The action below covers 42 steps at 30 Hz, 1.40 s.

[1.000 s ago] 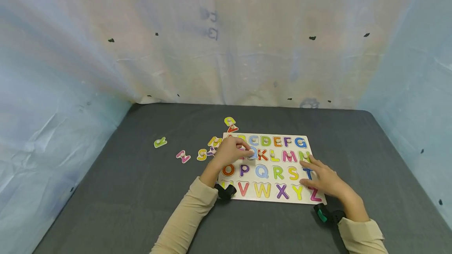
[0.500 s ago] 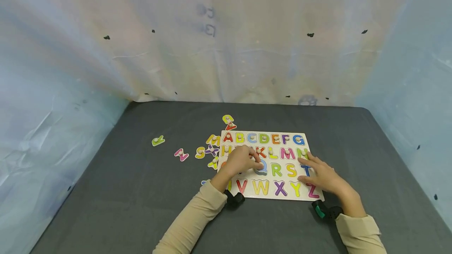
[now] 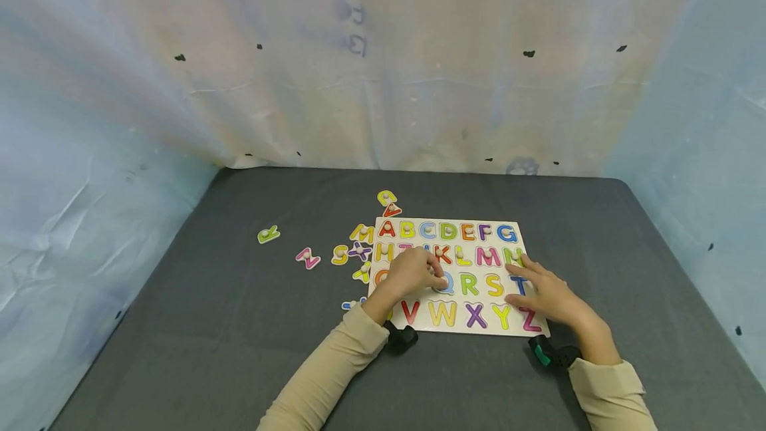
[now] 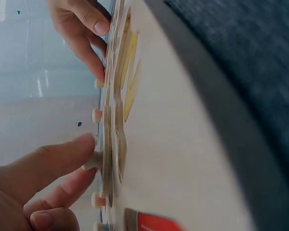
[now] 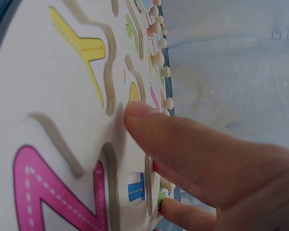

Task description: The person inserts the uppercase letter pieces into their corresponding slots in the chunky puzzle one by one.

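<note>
A white alphabet puzzle board (image 3: 425,314) lies on the table. My left hand (image 3: 413,273) pinches the round knob (image 4: 92,161) of a blue letter Q piece (image 3: 448,283), thumb and finger on either side. This piece sits at the Q recess, and the left wrist view shows its edge standing slightly proud of the board. On the board's right side rests my right hand (image 3: 550,294), fingers spread, near the T and Z recesses. Its thumb (image 5: 168,139) touches the board in the right wrist view. My left hand hides part of the O and P area.
Loose letter pieces lie left of the board: a yellow S (image 3: 340,255), a purple X (image 3: 360,251), a pink Z (image 3: 308,258) and a green R (image 3: 268,234). A red V (image 3: 391,209) lies behind its top left corner. Knobbed letters fill the upper rows.
My left hand has carried the Q piece from the second row down and right to the Q recess, where it now lies flatter. The right hand stays in place.
</note>
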Each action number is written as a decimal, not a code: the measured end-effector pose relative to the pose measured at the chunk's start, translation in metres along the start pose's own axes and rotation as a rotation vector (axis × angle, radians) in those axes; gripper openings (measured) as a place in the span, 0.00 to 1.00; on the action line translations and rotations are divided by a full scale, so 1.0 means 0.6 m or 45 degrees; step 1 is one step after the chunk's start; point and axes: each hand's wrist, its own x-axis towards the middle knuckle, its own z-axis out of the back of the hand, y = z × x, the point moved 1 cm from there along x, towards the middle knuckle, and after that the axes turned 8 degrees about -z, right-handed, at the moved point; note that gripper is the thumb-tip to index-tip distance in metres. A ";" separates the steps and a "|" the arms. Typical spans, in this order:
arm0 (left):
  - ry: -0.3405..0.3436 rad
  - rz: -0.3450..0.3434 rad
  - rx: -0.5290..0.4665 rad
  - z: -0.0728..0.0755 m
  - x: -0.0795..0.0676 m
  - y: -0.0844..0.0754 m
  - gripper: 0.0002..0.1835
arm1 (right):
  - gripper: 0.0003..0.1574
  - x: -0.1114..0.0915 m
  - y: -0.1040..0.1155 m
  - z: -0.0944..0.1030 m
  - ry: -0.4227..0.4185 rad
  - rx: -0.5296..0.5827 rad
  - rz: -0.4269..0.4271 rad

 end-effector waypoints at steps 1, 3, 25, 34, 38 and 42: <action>0.000 0.001 0.007 0.000 0.000 0.000 0.08 | 0.47 0.001 0.000 0.000 0.005 0.007 -0.004; -0.001 0.005 0.017 0.001 0.000 0.000 0.08 | 0.47 0.001 0.000 0.001 0.010 0.011 -0.006; -0.019 0.011 0.128 0.012 -0.001 -0.008 0.07 | 0.47 0.001 0.002 0.009 0.009 -0.001 0.012; -0.135 -0.004 -0.025 0.070 -0.008 0.023 0.06 | 0.47 0.001 0.001 0.003 -0.001 -0.006 0.002; -0.231 0.028 -0.054 0.113 -0.017 0.051 0.08 | 0.46 0.000 0.001 0.001 -0.012 -0.016 -0.006; -0.341 0.084 -0.088 0.158 -0.033 0.085 0.10 | 0.46 -0.002 0.002 0.000 -0.019 -0.031 -0.004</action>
